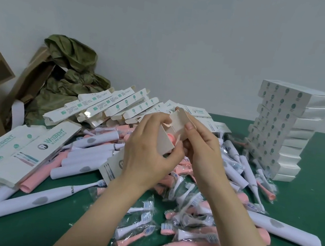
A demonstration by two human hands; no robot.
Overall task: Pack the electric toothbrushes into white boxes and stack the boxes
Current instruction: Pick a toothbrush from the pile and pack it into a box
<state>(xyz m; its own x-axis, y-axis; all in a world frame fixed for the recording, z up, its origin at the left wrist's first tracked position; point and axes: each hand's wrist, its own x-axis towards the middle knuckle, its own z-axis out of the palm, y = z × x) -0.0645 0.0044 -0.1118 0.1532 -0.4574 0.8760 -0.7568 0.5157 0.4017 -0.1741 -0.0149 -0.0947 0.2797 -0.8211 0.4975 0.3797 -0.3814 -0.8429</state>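
left hand [149, 154] fingers grip white box [164, 142], right hand [201, 152] pinches its flap. long axis lower-left to upper-right, open end up, pink toothbrush [171, 138] inside.

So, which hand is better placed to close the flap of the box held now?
The right hand: its thumb lies on the open flap. The left hand grips the white box with a pink toothbrush inside, so it should probably just steady it.
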